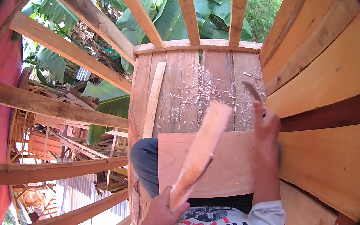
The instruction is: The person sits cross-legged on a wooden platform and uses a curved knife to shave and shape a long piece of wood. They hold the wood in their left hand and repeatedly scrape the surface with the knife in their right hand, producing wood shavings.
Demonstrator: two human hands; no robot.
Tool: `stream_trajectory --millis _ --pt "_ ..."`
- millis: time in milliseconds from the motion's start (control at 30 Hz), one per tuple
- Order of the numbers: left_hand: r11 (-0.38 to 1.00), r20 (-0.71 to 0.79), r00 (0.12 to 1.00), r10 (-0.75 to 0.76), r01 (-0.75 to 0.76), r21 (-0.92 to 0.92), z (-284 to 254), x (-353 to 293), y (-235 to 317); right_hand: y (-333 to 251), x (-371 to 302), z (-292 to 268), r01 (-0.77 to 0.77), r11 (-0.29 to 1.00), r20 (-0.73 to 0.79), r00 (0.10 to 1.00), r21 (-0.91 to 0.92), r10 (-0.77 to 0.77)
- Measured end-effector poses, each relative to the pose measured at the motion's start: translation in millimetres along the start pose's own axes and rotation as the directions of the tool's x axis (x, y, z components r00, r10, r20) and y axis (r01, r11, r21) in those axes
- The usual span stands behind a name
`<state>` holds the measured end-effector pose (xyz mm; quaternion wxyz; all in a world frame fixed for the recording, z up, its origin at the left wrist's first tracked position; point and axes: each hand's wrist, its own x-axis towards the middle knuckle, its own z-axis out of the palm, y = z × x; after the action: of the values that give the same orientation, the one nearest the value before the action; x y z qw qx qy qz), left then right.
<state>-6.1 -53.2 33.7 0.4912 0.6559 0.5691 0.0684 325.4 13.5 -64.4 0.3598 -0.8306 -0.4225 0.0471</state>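
Wooden slat in left hand, right hand forward, gripping blade

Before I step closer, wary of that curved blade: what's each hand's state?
Left hand: closed, holding a board.
Right hand: closed, holding the knife.

There are two bare hands, one left hand and one right hand, along with one curved blade, one long wooden piece, one wide board and one narrow strip. Three far bars and six left-side bars make nine. The pale shavings are too many to count, and the overlapping green leaves allow no sure figure.
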Motion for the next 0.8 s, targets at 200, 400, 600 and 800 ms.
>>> stream_trajectory --millis 200,400,600,800 --pt "0.993 -0.231 0.971 0.063 -0.083 -0.079 -4 11 -21 -16 -23 -28 0.060 0.996 0.153 0.986 0.068 -0.069" --pt "0.994 -0.089 0.991 0.098 -0.102 -0.048 4 17 -2 -47 -78 -25 0.360 0.923 0.210 0.900 0.135 -0.381" --pt "0.997 -0.032 0.997 0.073 -0.072 0.025 8 13 6 -46 -63 -26 0.456 0.889 0.140 0.878 0.042 -0.457" --pt "0.995 0.027 0.997 0.079 -0.080 0.067 11 11 9 -38 -42 -32 0.376 0.924 0.094 0.924 -0.070 -0.369"
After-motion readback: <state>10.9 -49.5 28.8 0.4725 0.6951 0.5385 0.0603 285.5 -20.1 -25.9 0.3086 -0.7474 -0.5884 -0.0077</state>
